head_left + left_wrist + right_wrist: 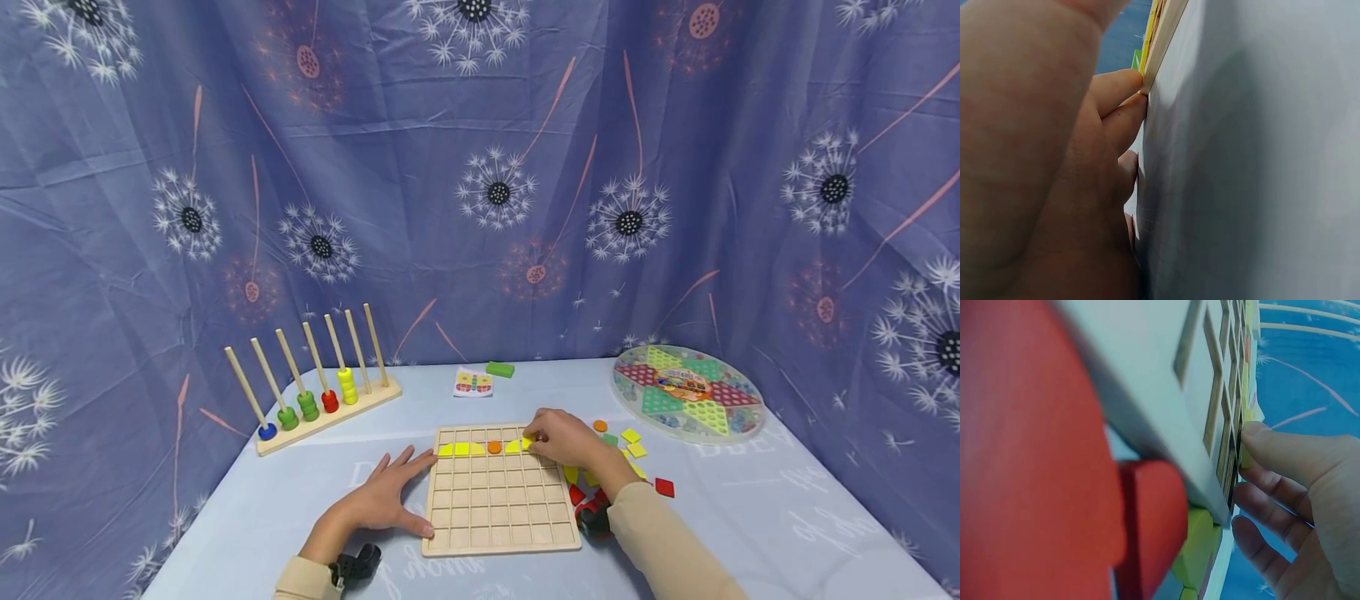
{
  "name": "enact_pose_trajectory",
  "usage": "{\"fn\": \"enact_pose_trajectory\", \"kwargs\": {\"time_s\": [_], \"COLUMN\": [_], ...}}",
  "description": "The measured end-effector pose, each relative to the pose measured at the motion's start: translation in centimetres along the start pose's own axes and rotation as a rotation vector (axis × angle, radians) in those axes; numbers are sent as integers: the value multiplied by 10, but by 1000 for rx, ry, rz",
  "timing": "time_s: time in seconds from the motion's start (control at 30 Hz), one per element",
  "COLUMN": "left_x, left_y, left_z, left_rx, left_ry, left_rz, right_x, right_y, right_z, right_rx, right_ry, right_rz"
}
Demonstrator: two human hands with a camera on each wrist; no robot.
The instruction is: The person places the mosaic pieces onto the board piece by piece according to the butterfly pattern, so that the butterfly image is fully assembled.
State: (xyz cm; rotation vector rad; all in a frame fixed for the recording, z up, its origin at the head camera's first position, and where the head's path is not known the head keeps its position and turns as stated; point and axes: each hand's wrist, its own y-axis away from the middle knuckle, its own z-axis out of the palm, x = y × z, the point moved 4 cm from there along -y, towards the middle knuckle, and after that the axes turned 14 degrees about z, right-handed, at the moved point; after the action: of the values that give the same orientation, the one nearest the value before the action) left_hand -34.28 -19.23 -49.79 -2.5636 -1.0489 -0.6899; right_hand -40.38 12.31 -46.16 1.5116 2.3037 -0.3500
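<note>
A wooden grid board (498,500) lies flat on the table. Yellow pieces and an orange disc (494,447) sit along its second row from the far edge. Near the right end of that row, my right hand (566,437) pinches a yellow tile (1246,457) between thumb and index finger. My left hand (382,498) rests with spread fingers against the board's left edge, its thumb at the near left corner. In the left wrist view, fingers (1124,103) touch the board's wooden side.
Loose yellow, red, green and orange pieces, including a red tile (664,487), lie right of the board. Behind are a butterfly pattern card (473,383) and a green block (500,369). A peg stand (330,417) with coloured beads stands left; a round star-patterned game board (682,392) lies right.
</note>
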Motion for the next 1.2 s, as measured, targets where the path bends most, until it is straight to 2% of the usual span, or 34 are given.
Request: {"fn": "enact_pose_trajectory", "kwargs": {"time_s": [0.37, 0.6, 0.93, 1.2], "left_x": [3, 1, 0, 0], "left_y": [2, 1, 1, 1], "left_z": [0, 1, 0, 0], "left_rx": [1, 0, 4, 7], "left_ry": [6, -9, -10, -28], "left_rz": [0, -6, 10, 18], "right_x": [0, 4, 24, 44], "right_y": [-1, 0, 4, 6], "right_z": [7, 2, -11, -12], "right_rx": [12, 24, 75, 41], "right_ry": [14, -30, -79, -112], "right_rz": [13, 34, 167, 243]}}
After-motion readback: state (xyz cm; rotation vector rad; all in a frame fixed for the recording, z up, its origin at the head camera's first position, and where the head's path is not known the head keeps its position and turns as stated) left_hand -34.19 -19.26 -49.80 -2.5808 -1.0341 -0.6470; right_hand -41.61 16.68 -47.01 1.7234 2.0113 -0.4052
